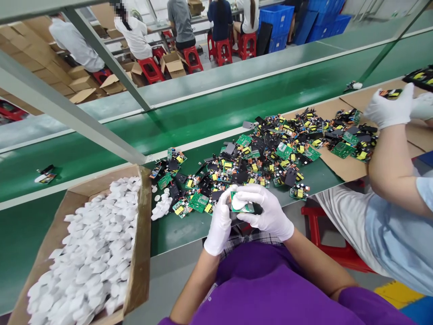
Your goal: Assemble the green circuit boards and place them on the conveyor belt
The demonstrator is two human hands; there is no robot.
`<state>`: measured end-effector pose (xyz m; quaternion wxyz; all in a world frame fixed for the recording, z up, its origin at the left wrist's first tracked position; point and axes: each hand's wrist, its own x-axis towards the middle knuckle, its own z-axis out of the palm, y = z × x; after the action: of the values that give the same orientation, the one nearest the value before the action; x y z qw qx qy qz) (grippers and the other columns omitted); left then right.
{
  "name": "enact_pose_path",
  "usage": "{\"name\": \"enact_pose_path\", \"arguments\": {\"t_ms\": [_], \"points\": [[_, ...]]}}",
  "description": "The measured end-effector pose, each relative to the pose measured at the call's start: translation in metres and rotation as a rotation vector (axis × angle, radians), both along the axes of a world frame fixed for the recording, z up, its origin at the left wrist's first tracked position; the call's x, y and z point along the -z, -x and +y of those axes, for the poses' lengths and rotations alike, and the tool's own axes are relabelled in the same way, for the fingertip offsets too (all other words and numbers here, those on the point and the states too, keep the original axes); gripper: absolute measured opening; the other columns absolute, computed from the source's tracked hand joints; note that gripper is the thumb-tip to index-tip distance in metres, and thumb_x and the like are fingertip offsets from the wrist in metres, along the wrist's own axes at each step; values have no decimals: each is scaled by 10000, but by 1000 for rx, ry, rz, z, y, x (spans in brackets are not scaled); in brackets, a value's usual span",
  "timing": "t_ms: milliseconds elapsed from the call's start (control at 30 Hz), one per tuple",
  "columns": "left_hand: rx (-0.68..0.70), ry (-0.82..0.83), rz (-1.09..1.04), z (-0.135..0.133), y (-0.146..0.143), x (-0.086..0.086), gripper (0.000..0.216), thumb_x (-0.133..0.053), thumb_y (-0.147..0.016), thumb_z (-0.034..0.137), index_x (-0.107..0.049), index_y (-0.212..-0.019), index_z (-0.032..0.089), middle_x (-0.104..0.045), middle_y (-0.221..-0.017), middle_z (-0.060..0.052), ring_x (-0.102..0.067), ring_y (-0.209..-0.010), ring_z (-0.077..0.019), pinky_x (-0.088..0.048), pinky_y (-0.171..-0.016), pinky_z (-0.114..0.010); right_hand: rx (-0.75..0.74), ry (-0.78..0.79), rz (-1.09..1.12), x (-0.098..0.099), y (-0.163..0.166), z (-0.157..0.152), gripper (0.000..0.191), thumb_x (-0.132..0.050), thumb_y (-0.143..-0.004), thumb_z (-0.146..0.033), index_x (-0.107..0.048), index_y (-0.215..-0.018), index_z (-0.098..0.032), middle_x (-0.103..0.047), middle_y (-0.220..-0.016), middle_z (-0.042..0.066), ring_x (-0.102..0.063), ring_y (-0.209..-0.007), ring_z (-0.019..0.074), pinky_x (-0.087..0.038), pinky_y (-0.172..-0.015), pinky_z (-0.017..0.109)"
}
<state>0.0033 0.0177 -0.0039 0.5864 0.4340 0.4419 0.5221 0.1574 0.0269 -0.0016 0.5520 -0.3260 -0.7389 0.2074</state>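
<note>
In white gloves, both my hands hold one green circuit board (248, 207) close to my body, just over the table's front edge. My left hand (220, 221) grips the board's left side. From the right, my right hand (265, 210) closes round it, with its fingers over a white pad-like piece (238, 201) on the board's face. Ahead of my hands lies a heap of circuit boards (257, 158) with black and yellow parts. A small pile of white pieces (162, 205) sits left of the heap.
A cardboard box (144, 253) full of white pieces stands at my left. Beyond the heap runs a green conveyor (189, 119), with a board (46, 175) on it at far left. A co-worker's gloved hand (389, 108) holds a board at right. Metal posts (104, 58) rise at left.
</note>
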Motion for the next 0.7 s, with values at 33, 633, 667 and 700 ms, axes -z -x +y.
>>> {"name": "enact_pose_path", "arguments": {"t_ms": [33, 633, 667, 700], "points": [[-2, -44, 7, -1, 0, -1, 599, -708, -734, 640, -700, -1160, 219, -679, -1274, -89, -522, -1306, -286, -361, -1132, -351, 10, -27, -8, -1, 1, 0, 350, -737, -845, -337, -619, -1167, -263, -698, -1161, 84, -655, -1112, 234, -513, -985, 419], [-78, 114, -195, -6, -15, 4, 359, -695, -785, 508, -743, -961, 198, -732, -1147, -79, -632, -1163, -267, -426, -1102, -399, 127, -83, 132, -4, 23, -6, 216, -712, -860, -263, -633, -1060, -256, -719, -1036, 58, -679, -1022, 221, -557, -901, 401], [-71, 116, -190, -4, -15, 2, 370, -696, -782, 511, -746, -983, 205, -731, -1157, -76, -628, -1174, -264, -418, -1114, -395, 114, -76, 73, -5, 23, -4, 141, -689, -878, -279, -646, -1011, -260, -732, -1003, 40, -688, -992, 210, -556, -895, 383], [-60, 121, -186, -3, -16, -1, 380, -700, -776, 511, -748, -1009, 214, -732, -1166, -69, -620, -1190, -263, -406, -1128, -393, 96, -64, -4, -5, 23, -2, 60, -665, -893, -302, -655, -937, -262, -741, -942, 16, -699, -932, 196, -557, -876, 364]]}}
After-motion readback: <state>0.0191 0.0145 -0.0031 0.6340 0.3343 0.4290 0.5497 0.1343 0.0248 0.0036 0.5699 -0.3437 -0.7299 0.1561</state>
